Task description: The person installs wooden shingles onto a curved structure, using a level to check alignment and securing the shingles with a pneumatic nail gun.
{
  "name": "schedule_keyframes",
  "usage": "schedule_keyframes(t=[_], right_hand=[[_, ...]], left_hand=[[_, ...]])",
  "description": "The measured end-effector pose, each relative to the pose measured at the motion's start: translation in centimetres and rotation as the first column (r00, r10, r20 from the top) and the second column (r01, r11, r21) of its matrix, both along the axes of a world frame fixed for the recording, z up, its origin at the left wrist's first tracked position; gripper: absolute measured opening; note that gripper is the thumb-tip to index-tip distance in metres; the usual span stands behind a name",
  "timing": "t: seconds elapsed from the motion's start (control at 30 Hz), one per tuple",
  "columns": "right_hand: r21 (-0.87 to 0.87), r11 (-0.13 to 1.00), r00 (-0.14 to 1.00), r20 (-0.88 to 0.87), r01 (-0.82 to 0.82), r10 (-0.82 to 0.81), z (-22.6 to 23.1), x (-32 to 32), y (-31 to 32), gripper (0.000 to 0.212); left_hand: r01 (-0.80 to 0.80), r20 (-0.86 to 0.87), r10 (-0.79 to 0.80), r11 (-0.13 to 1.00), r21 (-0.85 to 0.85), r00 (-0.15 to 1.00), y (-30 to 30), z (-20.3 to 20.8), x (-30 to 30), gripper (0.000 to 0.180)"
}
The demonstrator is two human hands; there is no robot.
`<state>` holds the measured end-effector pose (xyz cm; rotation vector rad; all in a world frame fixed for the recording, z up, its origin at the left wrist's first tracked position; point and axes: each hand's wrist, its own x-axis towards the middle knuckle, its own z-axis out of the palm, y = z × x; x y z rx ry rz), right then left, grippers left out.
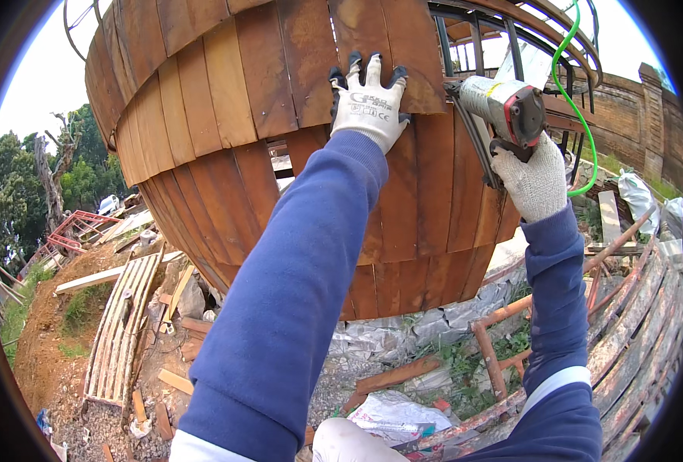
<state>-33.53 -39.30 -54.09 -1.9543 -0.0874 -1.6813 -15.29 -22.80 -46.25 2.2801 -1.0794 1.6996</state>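
Nearest to me, two blue sleeves [280, 285] with pale bands reach up from the lower edge of the frame, the left one crossing the centre and the right one rising at the lower right. The left hand [368, 108], in a white glove with black fingertips, lies at the upper centre, its fingers spread and gripping nothing I can see, laid over the boards. The right hand [535, 173], in a white knitted glove, has its fingers wrapped around the handle of a silver nail gun with a dark, red-edged end cap [503, 108], in the upper right; I cannot tell whether its nose touches the wood. A bright green hose [592, 158] curves down just beside it. Behind both hands bulges a rounded shell of overlapping reddish-brown wooden boards [226, 92], with a small rectangular gap [280, 163] left of centre. Below, weathered curved slats [626, 346] sweep through the lower right, and a whitish slatted wooden rack [118, 323] leans at the lower left. Farther off stand a red metal frame [80, 227] and green trees [18, 192] at the left, and a brown brick wall [626, 119] at the upper right.
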Motion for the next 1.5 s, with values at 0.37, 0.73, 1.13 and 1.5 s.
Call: schedule_keyframes(t=[0.37, 0.73, 1.13, 1.5], right_hand=[[-0.194, 0.969, 0.985, -0.055, 0.150, -0.163, 1.6, -0.2, 0.4, 0.036], [-0.217, 0.957, 0.976, -0.063, 0.191, -0.209, 1.8, -0.8, 0.6, 0.034], [-0.211, 0.964, 0.984, -0.033, 0.163, -0.174, 2.0, -1.0, 1.3, 0.036], [0.370, 0.691, 0.758, 0.061, -0.621, 0.649, 0.1, 1.2, -3.9, 0.036]], left_hand=[[-0.007, -0.010, 0.007, 1.000, 0.002, 1.000, 0.0, 0.0, -0.3, 0.073], [-0.019, 0.001, 0.019, 0.999, 0.027, 1.000, 0.4, 0.1, -0.3, 0.075], [-0.108, -0.001, 0.109, 0.991, 0.084, 0.994, 1.1, 0.8, -0.5, 0.076], [-0.133, -0.095, 0.153, 0.973, 0.188, 0.984, 1.6, 1.9, -1.5, 0.082]])
